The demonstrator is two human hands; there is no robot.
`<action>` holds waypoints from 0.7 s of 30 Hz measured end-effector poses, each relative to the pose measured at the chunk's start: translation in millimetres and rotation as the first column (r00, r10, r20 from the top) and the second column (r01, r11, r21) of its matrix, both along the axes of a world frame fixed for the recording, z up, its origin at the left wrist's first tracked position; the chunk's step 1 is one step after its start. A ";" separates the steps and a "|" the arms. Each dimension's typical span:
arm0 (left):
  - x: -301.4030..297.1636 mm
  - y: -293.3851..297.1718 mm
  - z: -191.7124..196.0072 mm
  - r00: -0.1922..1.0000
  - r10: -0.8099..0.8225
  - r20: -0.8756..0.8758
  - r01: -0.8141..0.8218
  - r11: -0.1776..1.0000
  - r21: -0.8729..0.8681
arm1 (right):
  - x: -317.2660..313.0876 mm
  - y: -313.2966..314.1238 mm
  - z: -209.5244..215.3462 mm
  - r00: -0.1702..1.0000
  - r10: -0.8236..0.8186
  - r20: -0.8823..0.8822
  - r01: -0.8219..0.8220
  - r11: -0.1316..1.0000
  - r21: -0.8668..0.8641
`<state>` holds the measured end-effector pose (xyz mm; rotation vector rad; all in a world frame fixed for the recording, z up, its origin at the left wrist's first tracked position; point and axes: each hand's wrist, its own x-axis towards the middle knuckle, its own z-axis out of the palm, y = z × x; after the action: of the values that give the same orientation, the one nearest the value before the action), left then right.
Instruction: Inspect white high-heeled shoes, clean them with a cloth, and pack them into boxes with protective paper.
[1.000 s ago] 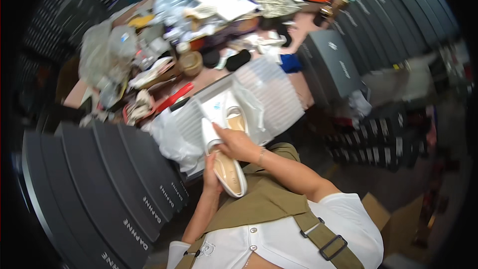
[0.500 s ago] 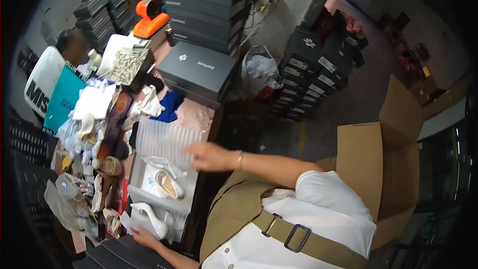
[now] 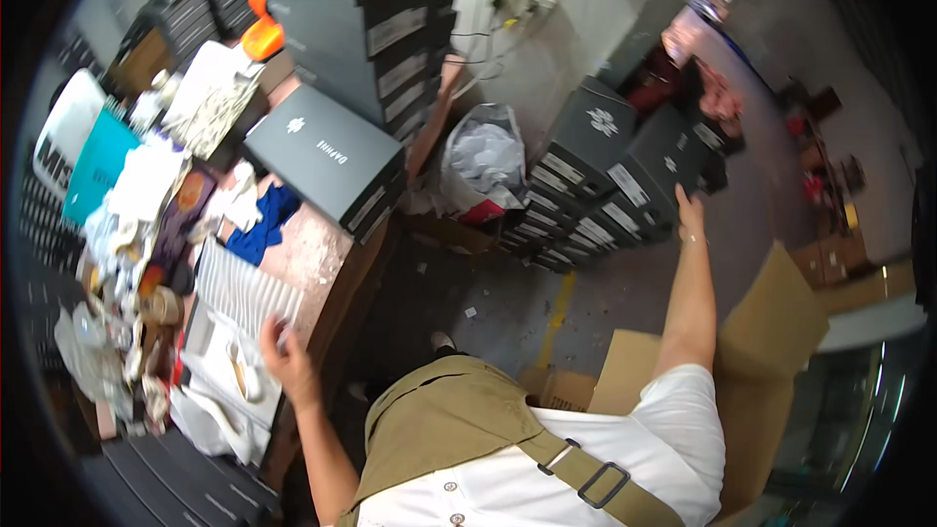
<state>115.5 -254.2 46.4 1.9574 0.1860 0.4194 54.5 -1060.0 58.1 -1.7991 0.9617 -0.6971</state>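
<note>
The left hand (image 3: 281, 356) rested with bent fingers on the clear plastic bags (image 3: 234, 298) at the table edge. A white shoe (image 3: 242, 374) lay just beside it. The right hand (image 3: 689, 212) reached far out, fingers spread open, touching the top dark shoe box (image 3: 656, 164) of the floor stack.

A lone grey shoebox (image 3: 327, 164) is seen lying flat at the table's far edge, w/ a blue cloth (image 3: 262, 224) just beside it on the pinkish table (image 3: 307, 259). An orange tape dispenser (image 3: 262, 34) is perched on stacked boxes at upper left; a teal box (image 3: 96, 164) sits near the left rim. A white bag stuffed w/ crumpled paper (image 3: 485, 158) is slumped on the floor beside the wall. Open brown cardboard cartons (image 3: 771, 332) are found at lower right. A yellow floor stripe (image 3: 554, 317) is visible btw. them & the table.
</note>
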 end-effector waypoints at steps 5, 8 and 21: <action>-9.8 -91.6 41.9 0.947 -0.320 0.025 0.314 0.939 0.143 | -6.6 8.2 -12.8 0.979 0.003 0.204 -0.137 0.753 0.643; -14.7 -123.8 19.6 0.879 -0.476 -0.038 0.467 0.874 -0.133 | -20.9 27.8 -32.0 0.926 -0.066 0.372 -0.261 0.599 0.757; -33.7 -71.0 70.6 0.625 -0.760 0.180 0.781 0.611 -0.134 | -112.9 436.9 -23.8 0.793 0.325 0.515 -0.608 0.465 0.644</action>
<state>81.8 -325.2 117.1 1.6119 -0.6698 -0.0848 -58.4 -623.1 34.2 -0.9941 0.3642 -0.1171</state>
